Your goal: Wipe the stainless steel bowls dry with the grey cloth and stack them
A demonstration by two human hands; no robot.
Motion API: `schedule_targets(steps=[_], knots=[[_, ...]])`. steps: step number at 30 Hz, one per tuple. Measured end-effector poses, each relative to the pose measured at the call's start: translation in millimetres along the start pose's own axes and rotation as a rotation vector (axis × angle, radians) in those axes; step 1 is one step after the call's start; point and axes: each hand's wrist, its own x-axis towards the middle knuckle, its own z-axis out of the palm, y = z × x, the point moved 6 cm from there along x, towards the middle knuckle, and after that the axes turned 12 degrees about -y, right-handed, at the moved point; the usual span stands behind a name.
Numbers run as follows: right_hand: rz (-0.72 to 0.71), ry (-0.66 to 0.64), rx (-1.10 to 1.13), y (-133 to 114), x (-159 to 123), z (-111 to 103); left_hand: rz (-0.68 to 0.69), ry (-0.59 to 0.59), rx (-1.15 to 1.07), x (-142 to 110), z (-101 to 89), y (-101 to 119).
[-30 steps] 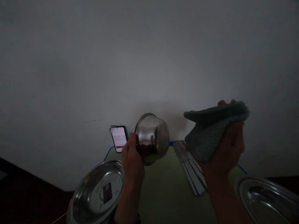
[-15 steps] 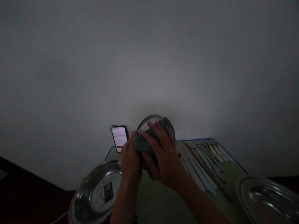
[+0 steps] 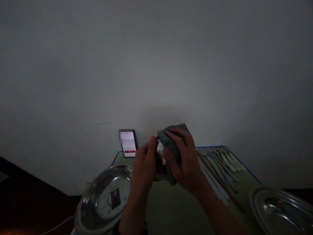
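In front of the wall, my left hand is closed on the edge of a round, shiny thing, thumb on top. Most of it is covered, so its exact kind cannot be told. A grey-green cloth lies over its upper right side. My right hand is closed on this cloth, fingers curved across it and pressing it against the round thing. Both hands are above the green tabletop.
A steel basin stands at the left. On the right lie several pale-handled utensils and a thin brown stick. A steel dish sits at the lower right. A phone leans on the wall.
My hands, the cloth and the round thing have moved slightly right. The thing has turned, so its rim and dark mesh-like side no longer show. The view has shifted a little.
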Motion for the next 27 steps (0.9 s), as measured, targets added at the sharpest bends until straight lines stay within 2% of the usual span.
schedule_targets(steps=[2,4,7,10,12,14,17,19,23,27], knots=[[-0.052,-0.038,-0.070,-14,0,-1,0.027,-0.014,0.010,0,-0.3,3],[-0.057,-0.054,-0.069,-15,2,-6,0.004,-0.022,-0.014,0,-2.2,2],[-0.020,-0.036,0.035,4,6,-19,-0.086,0.029,-0.144,0,-8.6,-3],[0.057,0.096,0.204,29,5,-29,-0.091,0.201,-0.418,0,-17.4,-5],[0.098,0.162,0.289,39,3,-24,-0.078,0.284,-0.627,3,-18.2,-8],[0.114,0.182,0.306,40,0,-12,-0.070,0.311,-0.779,6,-15.3,-11],[0.101,0.207,0.212,31,-6,7,-0.034,0.349,-0.866,10,-13.0,-16],[0.071,0.229,0.122,23,-9,14,-0.010,0.321,-0.889,11,-8.8,-19],[0.035,0.311,-0.004,15,-14,10,0.008,0.119,-0.957,10,15.0,-20],[-0.005,0.306,-0.194,9,-13,8,-0.089,0.037,-0.936,1,39.3,-23]])
